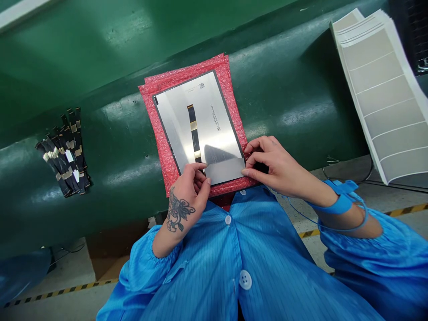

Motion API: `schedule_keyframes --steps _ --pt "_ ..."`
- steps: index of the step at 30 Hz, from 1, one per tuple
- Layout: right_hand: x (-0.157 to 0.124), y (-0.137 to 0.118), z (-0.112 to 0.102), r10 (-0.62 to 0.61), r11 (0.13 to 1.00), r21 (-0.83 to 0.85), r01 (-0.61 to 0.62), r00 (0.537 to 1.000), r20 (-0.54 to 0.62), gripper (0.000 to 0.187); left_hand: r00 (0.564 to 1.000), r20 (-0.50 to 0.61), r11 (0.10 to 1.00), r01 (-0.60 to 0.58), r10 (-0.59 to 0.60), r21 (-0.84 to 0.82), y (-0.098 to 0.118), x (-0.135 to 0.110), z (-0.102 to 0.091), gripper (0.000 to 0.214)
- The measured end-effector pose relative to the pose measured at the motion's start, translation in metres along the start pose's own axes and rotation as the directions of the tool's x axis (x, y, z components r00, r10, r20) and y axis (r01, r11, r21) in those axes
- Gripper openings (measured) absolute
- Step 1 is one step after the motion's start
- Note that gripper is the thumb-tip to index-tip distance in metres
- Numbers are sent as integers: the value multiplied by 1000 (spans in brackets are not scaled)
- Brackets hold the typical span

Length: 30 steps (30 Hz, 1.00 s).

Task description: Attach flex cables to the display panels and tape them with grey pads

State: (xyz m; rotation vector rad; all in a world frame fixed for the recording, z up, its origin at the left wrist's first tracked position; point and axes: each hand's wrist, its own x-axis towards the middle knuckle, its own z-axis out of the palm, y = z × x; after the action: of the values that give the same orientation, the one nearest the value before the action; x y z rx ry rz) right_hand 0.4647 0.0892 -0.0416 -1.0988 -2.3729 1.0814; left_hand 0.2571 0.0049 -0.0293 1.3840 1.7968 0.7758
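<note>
A display panel [177, 107], silver back facing up, lies on red bubble-wrap bags [236, 120] at the table's front edge. A black flex cable [193, 127] runs along its middle toward me. Across the panel's near end is a grey adhesive strip [225, 170]. My left hand [194, 183] is closed, thumb and index finger at the strip's left end. Thumb and bent fingers of my right hand [264, 160] close on the strip's right end, by the panel's edge. Whether the whole strip touches the panel, I cannot tell.
A pile of black flex cables [67, 156] lies on the green table [123, 133] to the left. Sheets of grey strips [384, 93] hang over the table edge at right, beside a black crate [416, 35]. A blue wrist strap [334, 203] with a cord circles my right wrist.
</note>
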Motion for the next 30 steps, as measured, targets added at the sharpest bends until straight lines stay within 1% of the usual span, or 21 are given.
schedule_keyframes --steps 13,18,25,30 --pt "0 -1 0 -4 1000 -19 4 1000 5 11 1000 -16 1000 -8 8 19 -1 0 1 22" --pt "0 -2 0 12 1000 -16 -12 1000 -2 11 1000 -14 999 -8 8 41 -3 -1 1 22" --pt "-1 -1 2 8 999 -33 -8 1000 -15 12 997 1 995 -71 71 73 -10 0 1 24" --pt "-1 -1 2 -7 999 -50 6 1000 -23 12 996 4 991 -87 87 104 -8 -1 1 23"
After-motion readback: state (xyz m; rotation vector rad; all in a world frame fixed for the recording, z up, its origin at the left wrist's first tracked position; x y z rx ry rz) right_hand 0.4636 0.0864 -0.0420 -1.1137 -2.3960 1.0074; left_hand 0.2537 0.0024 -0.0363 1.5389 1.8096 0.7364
